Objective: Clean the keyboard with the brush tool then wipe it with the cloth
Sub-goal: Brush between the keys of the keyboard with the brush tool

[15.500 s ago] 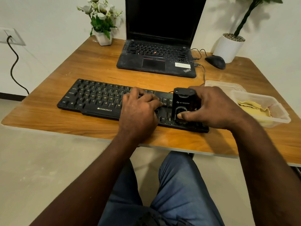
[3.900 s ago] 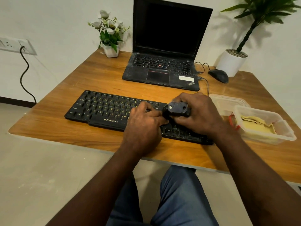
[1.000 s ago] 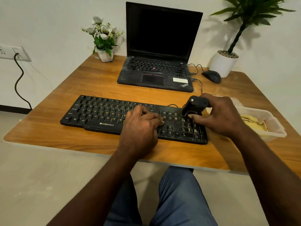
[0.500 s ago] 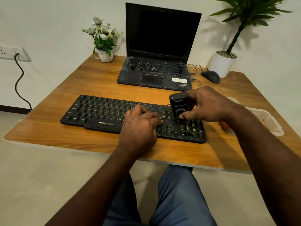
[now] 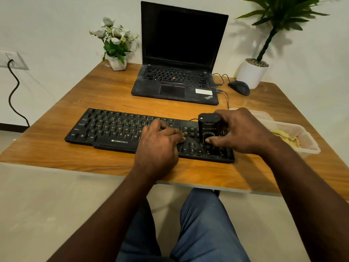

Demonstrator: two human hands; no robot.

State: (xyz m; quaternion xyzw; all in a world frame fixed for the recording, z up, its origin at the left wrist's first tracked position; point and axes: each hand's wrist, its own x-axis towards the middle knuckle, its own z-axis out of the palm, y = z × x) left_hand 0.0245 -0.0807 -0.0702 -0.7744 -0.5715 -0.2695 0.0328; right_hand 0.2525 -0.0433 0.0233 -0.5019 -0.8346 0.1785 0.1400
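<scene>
Curled round the black brush tool [image 5: 208,127], the right hand [image 5: 243,133] grips it upright on the right end of the keyboard [image 5: 117,129]. Beside it the left hand [image 5: 160,142] lies on the middle keys, fingers relaxed, holding nothing — steadying the board, I judge. Brushing looks under way; how many keys are done I cannot tell. Wiping is not yet begun — the cloth [image 5: 283,136] sits in a plastic tub [image 5: 309,148] just beside the right hand.

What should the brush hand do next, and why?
Probably sweep the brush leftward along the keyboard. The right hand grips it upright at the right end, the left hand rests on the middle; the cloth lies in its tub.
</scene>
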